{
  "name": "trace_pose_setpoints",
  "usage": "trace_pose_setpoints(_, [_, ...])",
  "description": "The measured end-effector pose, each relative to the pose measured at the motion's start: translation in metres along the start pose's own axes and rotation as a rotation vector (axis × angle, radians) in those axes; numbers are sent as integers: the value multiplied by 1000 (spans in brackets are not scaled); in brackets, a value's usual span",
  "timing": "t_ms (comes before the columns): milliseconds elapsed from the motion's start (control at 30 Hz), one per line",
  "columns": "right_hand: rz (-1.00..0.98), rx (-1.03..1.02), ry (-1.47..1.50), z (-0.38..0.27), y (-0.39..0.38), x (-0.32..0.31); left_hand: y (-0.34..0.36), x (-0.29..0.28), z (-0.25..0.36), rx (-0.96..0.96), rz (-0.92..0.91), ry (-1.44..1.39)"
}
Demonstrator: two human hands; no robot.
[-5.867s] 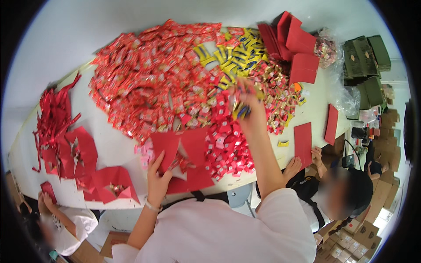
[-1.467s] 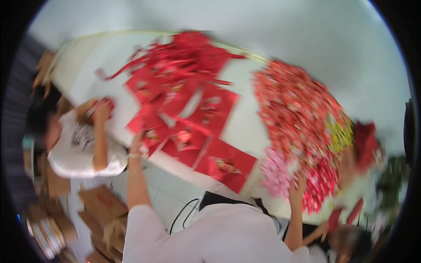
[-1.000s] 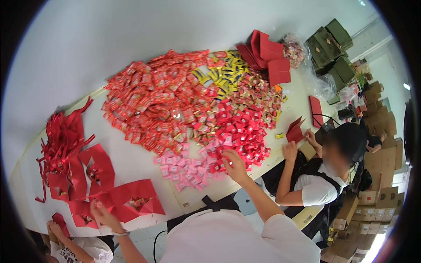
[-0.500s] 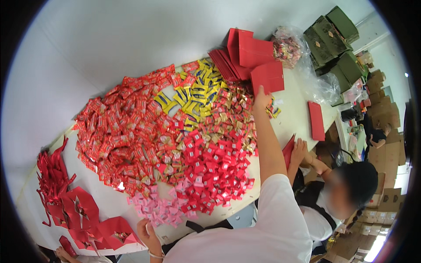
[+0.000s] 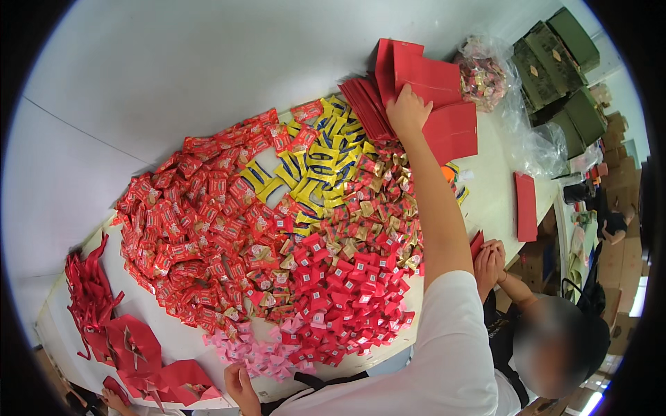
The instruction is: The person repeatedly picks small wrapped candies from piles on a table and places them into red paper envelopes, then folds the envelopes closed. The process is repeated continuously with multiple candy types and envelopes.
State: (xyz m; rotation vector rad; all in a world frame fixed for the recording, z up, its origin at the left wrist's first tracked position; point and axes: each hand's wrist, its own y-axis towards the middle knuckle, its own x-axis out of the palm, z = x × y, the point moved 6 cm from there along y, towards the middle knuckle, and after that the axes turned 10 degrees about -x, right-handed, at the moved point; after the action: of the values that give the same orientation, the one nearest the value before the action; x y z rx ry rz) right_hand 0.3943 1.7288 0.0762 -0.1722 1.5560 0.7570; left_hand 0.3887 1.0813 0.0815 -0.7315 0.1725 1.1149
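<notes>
My right hand (image 5: 409, 111) reaches to the back of the table and grips a red folded card packet (image 5: 424, 75) at the stack of similar red packets (image 5: 365, 111). Under that forearm lie heaps of wrapped sweets: orange-red packets (image 5: 194, 222), yellow ones (image 5: 312, 166), gold-red ones (image 5: 374, 201), red ones (image 5: 347, 298) and pink ones (image 5: 243, 353). My left hand (image 5: 243, 388) hangs at the near table edge beside the pink ones, fingers loosely bent and holding nothing visible.
Red ribbons (image 5: 90, 291) and opened red packets (image 5: 139, 347) lie left. A co-worker (image 5: 548, 347) at right handles red card; another's hand (image 5: 114, 399) shows lower left. A clear bag of sweets (image 5: 482, 76), green boxes (image 5: 555, 76) and cartons (image 5: 617, 256) are right.
My right hand has moved from over the red sweets to the packet stack at the back, now gripping one. My left hand has left the opened packets for the pink sweets' near edge.
</notes>
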Motion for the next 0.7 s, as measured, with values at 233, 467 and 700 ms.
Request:
trace_pose_setpoints(233, [518,-306,912,-83,-91,-153,-6,-27,-12,-46,24,-183])
trace_pose_setpoints(467, [117,-1366,852,-221,-349,-260,13,-66,66,-62,-547,-908])
trace_pose_setpoints(700, [-520,-1416,1072,-282,-453,-294,5,-129,-3,-181,-316,-647])
